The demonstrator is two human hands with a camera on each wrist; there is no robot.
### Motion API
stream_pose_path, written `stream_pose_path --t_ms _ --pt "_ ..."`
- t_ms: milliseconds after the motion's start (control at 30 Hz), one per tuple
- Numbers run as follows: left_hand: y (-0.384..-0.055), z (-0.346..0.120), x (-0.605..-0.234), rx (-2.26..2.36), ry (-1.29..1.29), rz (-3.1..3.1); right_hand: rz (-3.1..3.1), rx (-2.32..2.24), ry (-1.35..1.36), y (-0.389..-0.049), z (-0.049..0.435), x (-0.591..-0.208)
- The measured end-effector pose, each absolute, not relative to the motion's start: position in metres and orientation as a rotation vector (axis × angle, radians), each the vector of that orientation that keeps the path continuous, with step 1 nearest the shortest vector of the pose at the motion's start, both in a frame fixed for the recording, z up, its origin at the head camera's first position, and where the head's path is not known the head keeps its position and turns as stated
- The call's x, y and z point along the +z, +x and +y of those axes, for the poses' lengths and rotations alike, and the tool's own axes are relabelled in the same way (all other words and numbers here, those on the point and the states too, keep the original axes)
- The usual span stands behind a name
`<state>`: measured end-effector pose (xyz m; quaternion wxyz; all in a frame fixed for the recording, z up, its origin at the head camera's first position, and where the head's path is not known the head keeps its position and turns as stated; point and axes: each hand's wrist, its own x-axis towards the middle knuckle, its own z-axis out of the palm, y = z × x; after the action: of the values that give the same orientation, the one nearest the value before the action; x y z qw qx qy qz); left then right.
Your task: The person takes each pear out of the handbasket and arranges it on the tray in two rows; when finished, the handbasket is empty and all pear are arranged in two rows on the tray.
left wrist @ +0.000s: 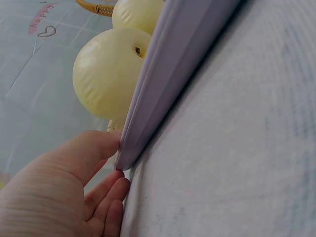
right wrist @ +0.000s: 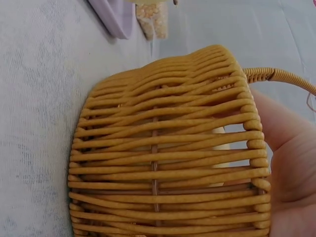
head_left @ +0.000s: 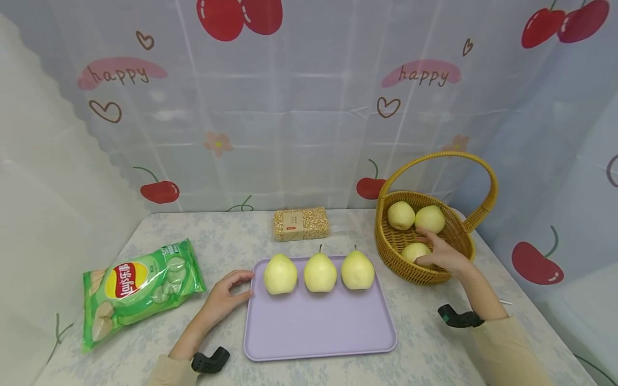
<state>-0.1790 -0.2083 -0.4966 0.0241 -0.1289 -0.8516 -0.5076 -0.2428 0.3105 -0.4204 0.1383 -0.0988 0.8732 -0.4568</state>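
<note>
Pear (head_left: 414, 251) and right hand (head_left: 451, 258) come together at the near side of the wicker basket (head_left: 407, 272). The fruit lies low inside, just left of the palm, with the thumb on its near side and the fingers parted beyond it. The right hand looks spread, not closed round anything; whether its skin touches the fruit cannot be told, since the weave hides the fingers in the right wrist view. Too little of this fruit shows to read its long axis.

Two more pears (head_left: 401, 216) sit behind it in the basket. The arched handle (head_left: 439, 154) rises over the basket, and the right arm reaches in on the near side of it, so a lift toward the person would probably be the easier way out.

The purple tray (head_left: 318, 327) lies to the left of the basket on the bench (head_left: 232, 335), its long axis running left to right, with three upright pears (head_left: 320, 272) in a row along its far edge. The left hand (head_left: 221, 295) has its fingers relaxed against the tray's left rim near the far corner, well apart from the basket; the right hand is clearly the nearer one to the basket's fruit.
</note>
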Motion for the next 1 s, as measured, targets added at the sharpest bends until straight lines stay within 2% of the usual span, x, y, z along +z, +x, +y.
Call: stream_pose_path --t_ms 233,367,667,833,1000 --pt "-0.188 -0.214 -0.515 -1.554 -0.377 -2.639 2.631 -1.327 -0.168 -0.244 0.306 -0.422" --pt "-0.183 -0.21 -0.504 -1.554 -0.388 -2.641 2.665 -1.429 -0.071 -0.242 0.305 -0.421" --pt "-0.173 -0.205 -0.481 -1.554 -0.388 -2.652 2.655 -1.743 -0.057 -0.241 0.303 -0.418" --pt "-0.174 -0.206 -0.483 -1.569 -0.392 -2.646 2.553 -1.948 -0.154 -0.234 0.295 -0.412" --pt "-0.173 -0.206 -0.483 -1.572 -0.398 -2.642 2.405 -2.082 -0.395 -0.219 0.262 -0.394"
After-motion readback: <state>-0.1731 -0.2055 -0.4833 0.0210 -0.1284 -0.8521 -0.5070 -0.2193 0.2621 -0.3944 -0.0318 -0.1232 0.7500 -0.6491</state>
